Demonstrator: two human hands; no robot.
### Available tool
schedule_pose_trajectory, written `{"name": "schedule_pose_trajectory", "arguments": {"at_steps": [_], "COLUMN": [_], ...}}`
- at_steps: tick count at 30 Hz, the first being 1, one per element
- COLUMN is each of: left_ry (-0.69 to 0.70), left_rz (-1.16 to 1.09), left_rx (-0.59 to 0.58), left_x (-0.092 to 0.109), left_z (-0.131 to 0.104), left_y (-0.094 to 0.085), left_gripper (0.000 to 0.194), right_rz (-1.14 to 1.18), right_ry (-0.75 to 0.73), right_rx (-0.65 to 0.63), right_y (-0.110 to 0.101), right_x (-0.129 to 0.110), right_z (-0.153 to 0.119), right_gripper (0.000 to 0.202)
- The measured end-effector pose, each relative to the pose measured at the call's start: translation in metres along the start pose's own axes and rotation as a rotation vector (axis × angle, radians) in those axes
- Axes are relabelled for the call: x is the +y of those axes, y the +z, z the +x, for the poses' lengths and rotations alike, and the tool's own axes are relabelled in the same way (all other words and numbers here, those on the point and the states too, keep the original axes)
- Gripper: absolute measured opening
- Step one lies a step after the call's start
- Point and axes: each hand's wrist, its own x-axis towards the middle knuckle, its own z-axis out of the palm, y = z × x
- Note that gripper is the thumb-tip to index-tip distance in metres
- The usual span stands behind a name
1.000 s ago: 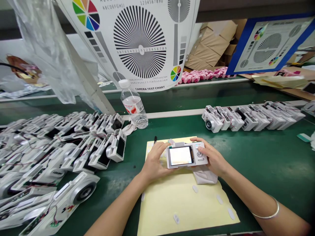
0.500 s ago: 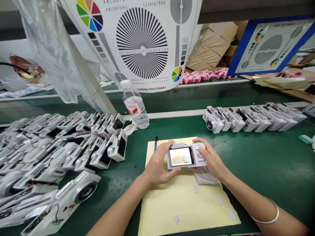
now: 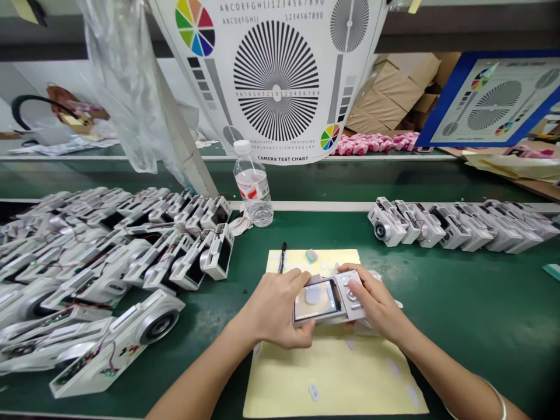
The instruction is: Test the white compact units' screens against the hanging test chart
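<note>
Between both hands is a white digital camera (image 3: 345, 286), tilted, with its lit screen facing up toward me. My left hand (image 3: 277, 306) grips its left end, thumb along the bottom edge and fingers over the top. At the right end, my right hand (image 3: 376, 300) holds the body with its thumb beside the buttons. A pale blurred shape shows on the screen. Beneath the hands lies a yellow sheet (image 3: 297, 379) with small pale stickers on it. A black pen (image 3: 282, 256) and a small pink-and-green block (image 3: 311, 255) rest near its far edge.
Many opened white cameras (image 3: 131, 256) crowd the left of the green table (image 3: 459, 303); a row of several more (image 3: 464, 224) stands at the back right. A water bottle (image 3: 254, 186) is behind the sheet. A camera test chart (image 3: 280, 125) hangs ahead, another (image 3: 494, 99) at right.
The camera has tipped and come slightly lower, both hands still holding it. Its screen picture has changed. My view has shifted a little, bringing the small block into sight.
</note>
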Motion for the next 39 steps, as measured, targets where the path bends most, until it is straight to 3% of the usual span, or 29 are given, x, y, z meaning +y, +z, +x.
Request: {"name": "schedule_pose_trajectory", "arguments": {"at_steps": [3,5,8,10,16,19,27,32,35,39], "left_ry": [0.004,-0.046,-0.192,-0.259,-0.280,-0.244,-0.215,-0.184,-0.006,0.116], "left_rz": [-0.341,-0.650,-1.029,-1.119,-1.191,-1.228,-1.337,-1.369,-1.217,-0.734], "left_rx": [-0.070,-0.136,-0.149,-0.095,0.037,0.058,0.058,0.050,0.001,0.106], "left_x": [-0.009,-0.019,-0.031,-0.035,-0.033,-0.030,-0.023,-0.027,-0.026,-0.015], "left_z": [-0.002,-0.003,-0.004,-0.005,-0.005,-0.002,-0.001,-0.001,-0.003,-0.004], "left_y": [-0.016,-0.020,-0.016,-0.010,-0.003,-0.005,-0.004,-0.002,-0.009,-0.015], "left_gripper": [0.032,0.034,0.043,0.043,0.044,0.049,0.054,0.061,0.071,0.075], "right_rz": [0.141,0.179,0.173,0.163,-0.084,-0.197,-0.249,-0.256,-0.335,-0.366], "right_ry": [0.078,0.114,0.133,0.098,-0.328,-0.469,-0.567,-0.670,-0.829,-0.992], "right_rx": [-0.082,-0.140,-0.207,-0.225,-0.122,-0.083,0.002,0.144,0.261,0.427], "right_y": [0.003,0.005,0.007,0.006,0.002,0.001,-0.002,-0.006,-0.010,-0.017], "right_x": [-0.001,0.000,0.000,0.001,0.013,0.019,0.029,0.035,0.037,0.044], "right_z": [-0.004,-0.007,-0.012,-0.016,-0.019,-0.019,-0.020,-0.020,-0.018,-0.015], "right_gripper": [0.032,0.034,0.036,0.036,0.029,0.029,0.032,0.032,0.034,0.036]}}
